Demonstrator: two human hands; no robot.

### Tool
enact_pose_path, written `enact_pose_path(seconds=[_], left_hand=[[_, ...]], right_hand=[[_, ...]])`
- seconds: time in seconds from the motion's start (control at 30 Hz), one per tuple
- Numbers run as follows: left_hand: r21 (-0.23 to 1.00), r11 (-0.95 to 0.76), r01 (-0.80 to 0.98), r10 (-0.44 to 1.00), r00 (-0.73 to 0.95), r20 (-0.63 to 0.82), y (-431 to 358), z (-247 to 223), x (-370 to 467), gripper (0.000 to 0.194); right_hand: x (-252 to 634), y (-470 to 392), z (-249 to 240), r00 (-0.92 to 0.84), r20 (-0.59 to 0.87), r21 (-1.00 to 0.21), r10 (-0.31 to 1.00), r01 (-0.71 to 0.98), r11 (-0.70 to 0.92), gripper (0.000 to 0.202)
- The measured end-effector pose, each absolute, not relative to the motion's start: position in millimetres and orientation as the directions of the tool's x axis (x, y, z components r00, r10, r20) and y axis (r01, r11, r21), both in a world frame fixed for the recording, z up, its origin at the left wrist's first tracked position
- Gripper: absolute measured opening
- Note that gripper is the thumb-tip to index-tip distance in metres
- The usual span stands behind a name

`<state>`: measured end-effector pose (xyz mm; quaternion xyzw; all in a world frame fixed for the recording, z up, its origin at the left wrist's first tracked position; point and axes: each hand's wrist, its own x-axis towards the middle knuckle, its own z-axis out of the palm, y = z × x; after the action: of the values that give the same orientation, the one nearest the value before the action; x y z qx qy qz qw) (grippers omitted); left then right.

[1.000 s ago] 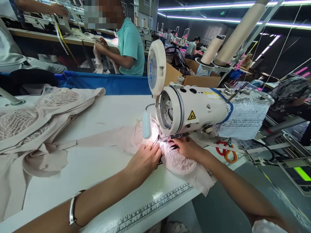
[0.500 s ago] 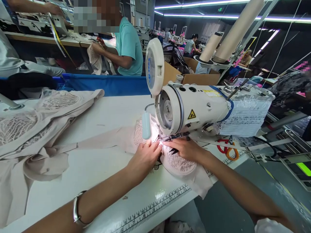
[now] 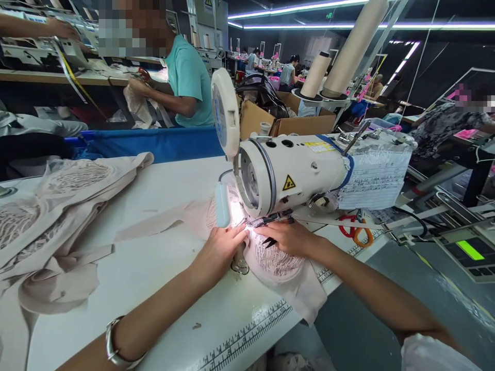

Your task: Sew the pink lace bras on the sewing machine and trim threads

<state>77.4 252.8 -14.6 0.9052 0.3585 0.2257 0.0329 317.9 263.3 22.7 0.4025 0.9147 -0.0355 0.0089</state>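
Observation:
Under the needle area of a white sewing machine (image 3: 294,170) lies a pale pink bra piece (image 3: 278,263) with a lace cup. My left hand (image 3: 222,252) presses its fingertips on the cloth just left of the lit presser foot, fingers close together. On the right side of the foot, my right hand (image 3: 288,237) grips the lace cup's upper edge, its fingers partly hidden by a black attachment (image 3: 270,218). Dark pointed tips, perhaps of thread snips (image 3: 269,242), stick out below the right palm. A pale strap end trails leftward over the table.
More lace bra pieces (image 3: 73,206) are heaped at the left of the white table (image 3: 154,288). Red-and-orange-handled scissors (image 3: 356,230) lie at right. Thread cones (image 3: 316,74) and a cardboard box (image 3: 305,125) stand behind. A co-worker in a teal shirt (image 3: 191,77) sits across.
The view has shifted slightly, so most things sit further left. Both hands stay at the presser foot on the bra piece, and the cloth has barely moved.

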Motion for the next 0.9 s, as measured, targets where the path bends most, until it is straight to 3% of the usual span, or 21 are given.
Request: enact_pose_path(seconds=[0.37, 0.67, 0.9], left_hand=[[0.268, -0.776, 0.571, 0.625, 0.636, 0.453, 264.9, -18.3, 72.9, 0.042], [0.150, -0.811, 0.566, 0.551, 0.650, 0.523, 268.3, -29.1, 72.4, 0.040], [0.170, -0.812, 0.558, 0.554, 0.647, 0.524, 269.3, -34.8, 72.5, 0.039]], right_hand=[[316.8, 263.1, 19.0, -0.665, -0.045, -0.116, 0.746, 0.745, 0.657, 0.055], [315.2, 260.0, 23.0, -0.654, -0.052, -0.126, 0.754, 0.754, 0.645, 0.056], [315.9, 259.6, 22.3, -0.641, -0.055, -0.122, 0.765, 0.765, 0.632, 0.050]])
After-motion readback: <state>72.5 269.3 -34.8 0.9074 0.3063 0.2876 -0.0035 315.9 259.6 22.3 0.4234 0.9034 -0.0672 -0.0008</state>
